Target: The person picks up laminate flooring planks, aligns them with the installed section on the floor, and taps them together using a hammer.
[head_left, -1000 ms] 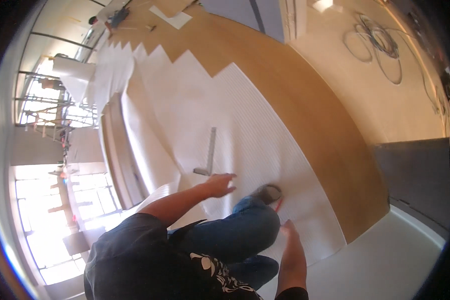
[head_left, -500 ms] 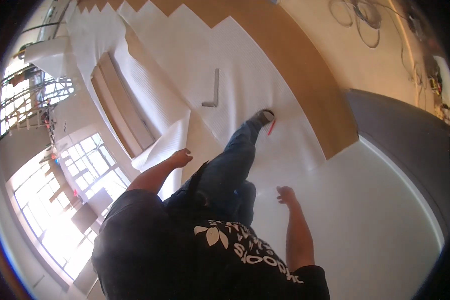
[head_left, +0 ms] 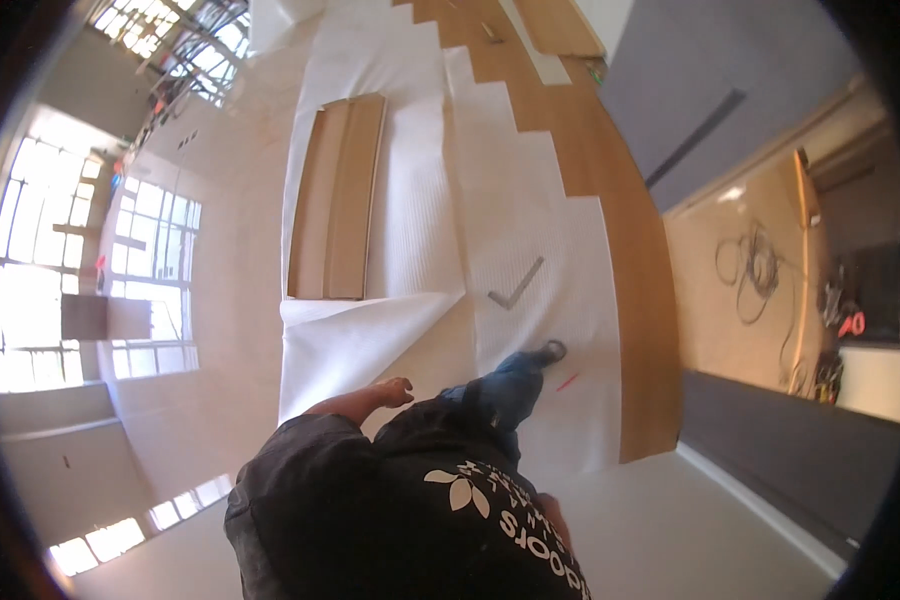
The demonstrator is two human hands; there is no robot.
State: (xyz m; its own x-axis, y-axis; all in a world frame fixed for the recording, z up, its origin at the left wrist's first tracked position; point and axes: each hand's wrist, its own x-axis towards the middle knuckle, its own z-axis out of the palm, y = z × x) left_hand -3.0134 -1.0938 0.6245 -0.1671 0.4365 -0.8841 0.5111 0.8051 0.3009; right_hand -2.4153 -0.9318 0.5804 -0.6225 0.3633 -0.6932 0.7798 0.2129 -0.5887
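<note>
My left hand (head_left: 396, 391) hangs beside my body with loosely curled, slightly parted fingers, and nothing shows in it. Below it lies a folded-back corner of white ribbed underlay (head_left: 370, 335). On the right, part of my forearm (head_left: 554, 515) shows beside the black shirt; my right hand is hidden. One shod foot (head_left: 554, 350) stands on the underlay. Ahead of it lies a grey L-shaped square (head_left: 520, 288), and just to its right a thin red pencil-like stick (head_left: 568, 382). Neither is touched by a hand.
A long open cardboard box (head_left: 335, 200) lies on the underlay ahead left. Brown plank flooring (head_left: 650, 370) with a stepped edge runs along the right. Beyond a doorway lies coiled cable (head_left: 755, 270). A grey wall (head_left: 780, 440) with white skirting (head_left: 750, 505) borders the right; windows (head_left: 40, 260) stand left.
My view has turned, so the box and plank floor now run nearly straight ahead. My right hand has gone out of sight behind my body. My left hand stays near the underlay fold.
</note>
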